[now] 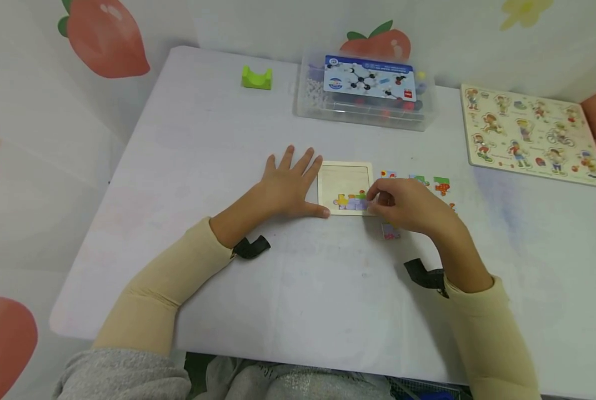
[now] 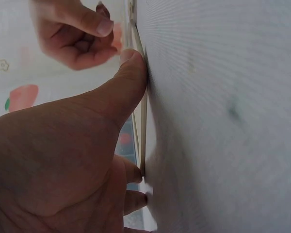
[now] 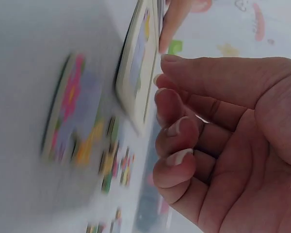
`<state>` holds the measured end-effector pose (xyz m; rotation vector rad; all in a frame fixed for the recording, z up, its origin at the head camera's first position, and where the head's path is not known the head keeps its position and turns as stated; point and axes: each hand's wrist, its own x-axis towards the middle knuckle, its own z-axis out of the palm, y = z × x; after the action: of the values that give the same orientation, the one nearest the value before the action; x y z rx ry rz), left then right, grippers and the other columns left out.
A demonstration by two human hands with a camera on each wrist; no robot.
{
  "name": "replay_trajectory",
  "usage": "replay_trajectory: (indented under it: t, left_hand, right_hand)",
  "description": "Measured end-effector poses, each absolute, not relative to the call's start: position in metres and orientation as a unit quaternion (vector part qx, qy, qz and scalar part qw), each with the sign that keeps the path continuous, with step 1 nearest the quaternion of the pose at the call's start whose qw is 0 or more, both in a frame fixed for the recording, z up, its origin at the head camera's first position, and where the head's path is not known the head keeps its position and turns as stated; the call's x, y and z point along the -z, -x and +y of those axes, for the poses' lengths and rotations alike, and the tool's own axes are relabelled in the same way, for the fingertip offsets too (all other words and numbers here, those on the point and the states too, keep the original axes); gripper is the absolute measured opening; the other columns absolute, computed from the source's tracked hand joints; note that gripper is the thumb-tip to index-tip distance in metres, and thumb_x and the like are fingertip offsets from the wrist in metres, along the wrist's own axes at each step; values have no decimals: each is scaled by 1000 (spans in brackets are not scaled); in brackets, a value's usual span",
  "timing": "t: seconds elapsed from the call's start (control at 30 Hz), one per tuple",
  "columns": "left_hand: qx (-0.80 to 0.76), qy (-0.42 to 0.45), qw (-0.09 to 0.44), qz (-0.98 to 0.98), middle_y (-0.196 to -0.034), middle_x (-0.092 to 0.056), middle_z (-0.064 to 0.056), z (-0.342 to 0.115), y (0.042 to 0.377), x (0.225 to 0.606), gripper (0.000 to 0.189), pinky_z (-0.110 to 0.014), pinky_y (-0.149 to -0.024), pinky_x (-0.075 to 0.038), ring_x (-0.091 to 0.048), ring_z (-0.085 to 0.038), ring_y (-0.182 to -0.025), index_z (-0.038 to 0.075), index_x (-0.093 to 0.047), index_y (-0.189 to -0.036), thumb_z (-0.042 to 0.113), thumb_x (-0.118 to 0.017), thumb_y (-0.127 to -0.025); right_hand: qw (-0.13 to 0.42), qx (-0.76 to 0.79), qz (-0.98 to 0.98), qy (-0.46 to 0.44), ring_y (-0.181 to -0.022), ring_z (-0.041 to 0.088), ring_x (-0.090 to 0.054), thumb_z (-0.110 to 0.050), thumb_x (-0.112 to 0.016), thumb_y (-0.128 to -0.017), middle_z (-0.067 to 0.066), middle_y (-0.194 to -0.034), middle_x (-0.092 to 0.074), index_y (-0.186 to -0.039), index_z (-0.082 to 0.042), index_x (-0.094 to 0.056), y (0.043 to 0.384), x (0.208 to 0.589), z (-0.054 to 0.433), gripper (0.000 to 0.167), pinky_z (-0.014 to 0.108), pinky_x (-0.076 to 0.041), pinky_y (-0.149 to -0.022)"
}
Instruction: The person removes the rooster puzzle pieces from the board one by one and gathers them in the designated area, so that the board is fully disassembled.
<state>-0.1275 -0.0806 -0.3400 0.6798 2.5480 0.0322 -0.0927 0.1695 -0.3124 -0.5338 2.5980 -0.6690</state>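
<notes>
A small wooden puzzle tray lies on the table with a short row of joined jigsaw pieces along its lower side. My left hand is spread on the tray's left side, thumb at the lower-left corner. Over the tray's right edge is my right hand, fingers loosely curled, thumb and index tips close to the row. No piece shows between those fingertips in the right wrist view. A loose purple jigsaw piece with a pink flower lies near the tray, below the right hand in the head view.
More loose pieces, including a red and green one, lie right of the tray, partly behind the right hand. A clear plastic box stands at the back beside a green block. A wooden figure board lies at the far right.
</notes>
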Motion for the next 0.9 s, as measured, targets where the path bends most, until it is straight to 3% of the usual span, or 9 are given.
replay_trajectory:
  t: [0.23,0.63,0.9]
  left_hand:
    - [-15,-254,252,934,-168,8,-9,-81,128,339,117,-67,-113,-9,8,-44,-150,15,5,-162,83,-49,-83]
    - [-5,-254,252,934,-167,9,-10,-81,127,337,117,-67,-113,-10,8,-44,-150,15,5,-162,84,-47,-83]
    - [2,-254,242,937,-168,8,-9,-81,127,340,117,-66,-113,-12,6,-44,-150,15,5,-162,84,-47,-83]
  right_hand:
    - [242,218,927,187,-71,21,-54,-11,-75,-89,5,-79,-62,-116,-5,-63,101,320,147,30,37,-44,-69]
    - [217,241,928,183,-72,23,-54,-4,-76,-87,7,-80,-60,-107,-5,-55,98,323,139,28,38,-44,-68]
    - [175,252,932,190,-77,24,-54,-2,-70,-91,7,-85,-61,-96,-6,-60,98,324,140,13,39,-44,-70]
